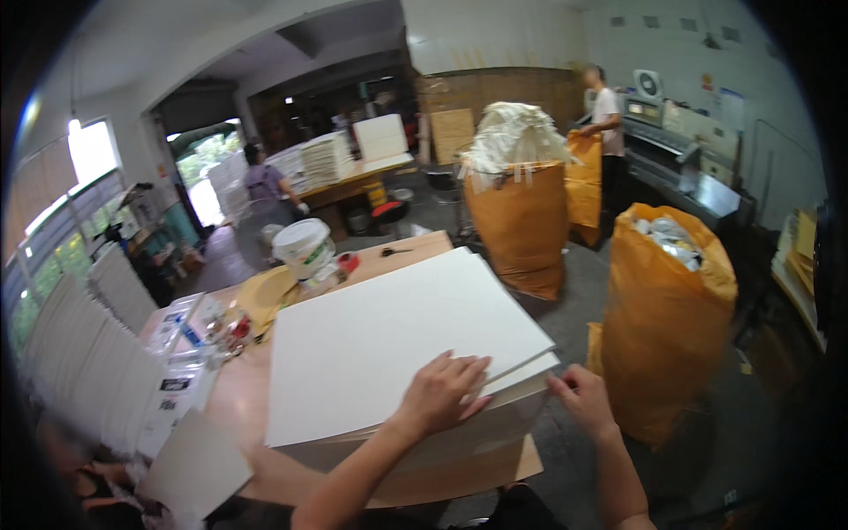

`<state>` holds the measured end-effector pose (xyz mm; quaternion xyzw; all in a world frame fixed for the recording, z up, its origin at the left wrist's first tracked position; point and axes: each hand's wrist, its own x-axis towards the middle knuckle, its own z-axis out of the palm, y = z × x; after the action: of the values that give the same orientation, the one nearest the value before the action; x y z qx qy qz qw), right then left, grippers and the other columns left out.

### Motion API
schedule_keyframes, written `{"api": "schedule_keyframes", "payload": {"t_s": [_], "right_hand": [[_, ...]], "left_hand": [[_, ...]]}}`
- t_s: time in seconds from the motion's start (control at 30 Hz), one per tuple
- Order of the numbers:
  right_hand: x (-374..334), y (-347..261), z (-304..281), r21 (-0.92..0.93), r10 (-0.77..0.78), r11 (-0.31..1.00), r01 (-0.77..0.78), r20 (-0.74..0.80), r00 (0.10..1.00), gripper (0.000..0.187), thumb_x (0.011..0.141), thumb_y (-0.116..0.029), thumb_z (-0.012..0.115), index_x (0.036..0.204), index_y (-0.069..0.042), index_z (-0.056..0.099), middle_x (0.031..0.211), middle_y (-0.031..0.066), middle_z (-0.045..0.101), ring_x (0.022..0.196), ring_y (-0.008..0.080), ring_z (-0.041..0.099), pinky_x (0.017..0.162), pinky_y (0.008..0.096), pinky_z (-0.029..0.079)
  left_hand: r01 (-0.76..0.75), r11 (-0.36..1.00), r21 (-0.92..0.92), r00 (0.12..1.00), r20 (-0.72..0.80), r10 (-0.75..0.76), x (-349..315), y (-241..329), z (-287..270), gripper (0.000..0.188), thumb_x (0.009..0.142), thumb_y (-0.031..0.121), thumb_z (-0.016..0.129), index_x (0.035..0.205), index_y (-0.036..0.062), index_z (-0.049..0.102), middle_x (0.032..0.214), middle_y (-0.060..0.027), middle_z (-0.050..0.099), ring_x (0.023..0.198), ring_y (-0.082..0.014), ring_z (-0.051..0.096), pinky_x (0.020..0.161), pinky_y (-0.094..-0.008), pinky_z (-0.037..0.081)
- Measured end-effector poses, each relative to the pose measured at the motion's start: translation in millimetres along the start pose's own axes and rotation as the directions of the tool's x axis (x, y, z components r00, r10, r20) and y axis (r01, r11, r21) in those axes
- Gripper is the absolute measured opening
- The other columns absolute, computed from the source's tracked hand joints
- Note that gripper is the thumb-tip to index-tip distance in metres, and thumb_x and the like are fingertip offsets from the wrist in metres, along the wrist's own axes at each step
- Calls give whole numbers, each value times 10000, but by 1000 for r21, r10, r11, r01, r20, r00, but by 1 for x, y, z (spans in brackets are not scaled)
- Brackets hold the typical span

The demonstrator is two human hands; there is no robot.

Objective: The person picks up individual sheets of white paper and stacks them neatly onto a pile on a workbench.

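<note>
A stack of large white cardboard sheets [389, 327] lies on the wooden table in front of me. Its top sheets are slightly fanned, so the layers show along the near right edge. My left hand [446, 393] rests palm down on the top sheet near that edge, fingers stretched out, with the thumb toward the side. At the right corner of the stack my right hand [583, 399] is curled, thumb and forefinger at the edge of a lower sheet. How firmly it grips there is hard to tell.
A white bucket [303, 246], a roll of tape [348, 262] and scissors [396, 252] sit on the table's far side. Tall orange sacks [667, 327] stand right. Sheet stacks [93, 362] fill the left. One person [265, 181] works behind; another [606, 115] stands by a machine.
</note>
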<state>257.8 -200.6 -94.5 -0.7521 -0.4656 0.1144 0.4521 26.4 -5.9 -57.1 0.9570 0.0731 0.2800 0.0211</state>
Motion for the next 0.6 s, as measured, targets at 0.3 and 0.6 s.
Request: {"api": "schedule_keyframes", "payload": {"t_s": [0.3, 0.6], "right_hand": [[39, -56, -33, -573, 213, 816, 79, 426, 879, 526, 1073, -513, 557, 985, -36, 761, 892, 189, 754, 909, 399, 734, 827, 495, 571], [29, -35, -28, -415, 157, 910, 4, 353, 922, 532, 1043, -524, 633, 929, -20, 761, 772, 167, 730, 763, 350, 733, 730, 463, 564]], "left_hand": [[95, 994, -53, 966, 245, -79, 32, 11, -37, 727, 974, 241, 712, 1631, 144, 417, 1239, -220, 704, 947, -353, 739, 827, -458, 596], [-88, 995, 38, 962, 263, 75, 27, 2, -24, 634, 969, 141, 685, 1516, 434, 552, 1474, -226, 591, 892, -341, 761, 744, -409, 633]]}}
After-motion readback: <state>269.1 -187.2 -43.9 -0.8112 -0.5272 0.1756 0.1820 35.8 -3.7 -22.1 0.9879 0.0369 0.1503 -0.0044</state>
